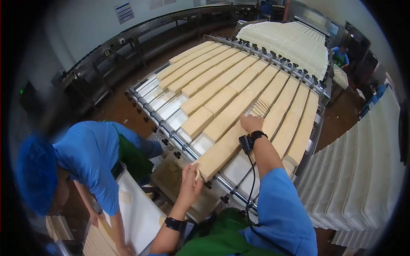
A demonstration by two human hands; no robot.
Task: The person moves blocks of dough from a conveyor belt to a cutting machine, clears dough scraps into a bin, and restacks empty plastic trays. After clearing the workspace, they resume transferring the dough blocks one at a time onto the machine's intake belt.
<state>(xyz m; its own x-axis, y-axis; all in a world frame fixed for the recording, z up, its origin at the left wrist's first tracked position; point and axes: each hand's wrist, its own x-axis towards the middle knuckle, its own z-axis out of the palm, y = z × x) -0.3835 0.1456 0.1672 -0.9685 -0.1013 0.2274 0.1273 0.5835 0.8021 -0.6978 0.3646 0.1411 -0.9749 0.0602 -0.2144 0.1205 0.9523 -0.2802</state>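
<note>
A long row of pale yellow slices (222,152), packed tightly together, lies between my two hands and juts a little over the front bar. My left hand (188,183) grips its near end, fingers curled round the end slices. At the far end, my right hand (252,123) is closed against the top of the row, its fingertips partly hidden. Just beyond the right hand, some loosened slices (259,109) lean apart in the same lane. Similar rows (243,102) lie in parallel lanes on both sides.
Metal rails with black knobs (273,54) cross the conveyor, and a front bar (188,150) runs along its near edge. At left, a co-worker in blue (87,149) bends over a white surface (130,209) with slices. Stacked white trays (354,170) stand at right. A cable hangs from my right wrist.
</note>
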